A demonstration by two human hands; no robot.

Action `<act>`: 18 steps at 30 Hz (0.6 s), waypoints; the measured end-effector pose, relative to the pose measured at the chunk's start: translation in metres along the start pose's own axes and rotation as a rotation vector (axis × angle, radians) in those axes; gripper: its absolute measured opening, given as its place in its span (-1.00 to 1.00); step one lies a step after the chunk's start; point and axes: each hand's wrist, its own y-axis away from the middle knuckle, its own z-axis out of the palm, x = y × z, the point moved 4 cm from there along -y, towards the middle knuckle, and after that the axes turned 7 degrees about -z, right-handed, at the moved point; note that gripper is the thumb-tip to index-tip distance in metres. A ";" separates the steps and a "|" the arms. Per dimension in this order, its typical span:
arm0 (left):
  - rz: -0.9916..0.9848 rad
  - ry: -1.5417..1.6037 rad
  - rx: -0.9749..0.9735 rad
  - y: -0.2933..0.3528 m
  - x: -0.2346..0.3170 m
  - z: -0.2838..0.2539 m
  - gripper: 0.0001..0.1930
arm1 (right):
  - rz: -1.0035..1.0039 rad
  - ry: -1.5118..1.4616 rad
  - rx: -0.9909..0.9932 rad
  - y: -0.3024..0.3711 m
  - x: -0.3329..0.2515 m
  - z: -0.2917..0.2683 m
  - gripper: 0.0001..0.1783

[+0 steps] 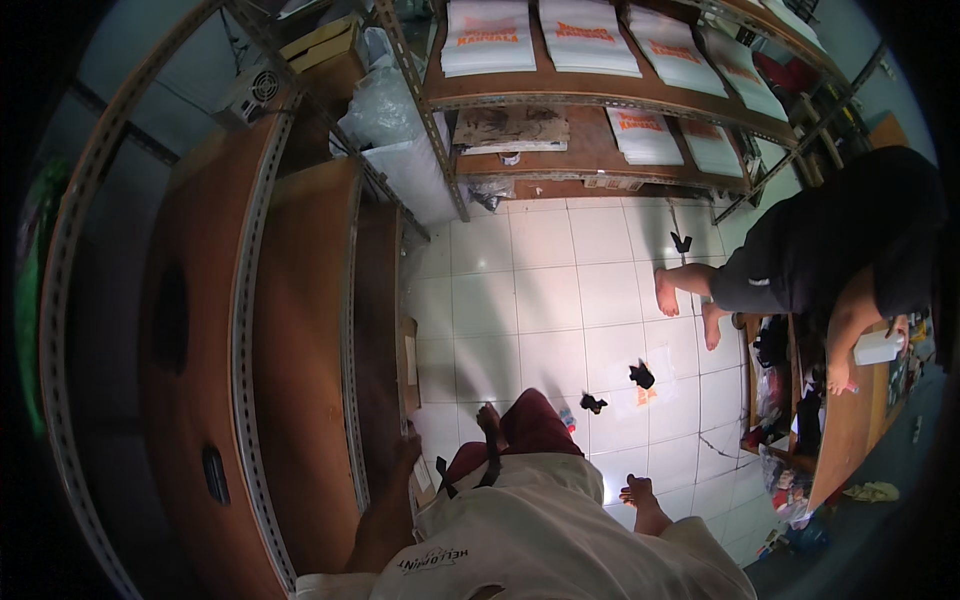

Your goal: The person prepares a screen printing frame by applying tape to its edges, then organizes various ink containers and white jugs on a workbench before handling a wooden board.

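Observation:
My left hand (pixel 411 447) is low at the left, right beside the edge of a brown wooden rack shelf (pixel 378 360). It is dark there, and its fingers do not show clearly enough to tell whether they touch the shelf. Out to the right, my right hand (pixel 636 490) hangs above the white tiled floor (pixel 545 300), its fingers apart and nothing visible in them. Black crumpled pieces (pixel 641 375) lie on the floor ahead of it, one near a sheet with an orange print (pixel 646 394).
Metal-framed racks stand at the left and far side. Stacks of white printed sheets (pixel 487 40) fill the far shelves, beside a plastic-wrapped bundle (pixel 385 110). At right, a person in dark clothes (pixel 840 230) leans over a wooden bench (pixel 850 430) with cluttered shelves beneath.

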 end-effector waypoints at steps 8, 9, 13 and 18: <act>0.156 0.404 -0.088 -0.068 0.266 -0.035 -0.65 | -0.350 0.038 -0.138 -0.097 -0.285 0.096 -0.68; 0.188 0.462 -0.116 -0.075 0.302 -0.034 -0.67 | -0.499 -0.008 -0.117 -0.097 -0.345 0.116 -0.65; 0.295 0.527 -0.215 -0.133 0.458 -0.005 -0.57 | -0.832 0.143 -0.214 -0.188 -0.552 0.172 -0.53; 0.441 0.657 -0.124 -0.198 0.616 0.025 -0.64 | -0.945 0.048 -0.264 -0.192 -0.795 0.240 -0.42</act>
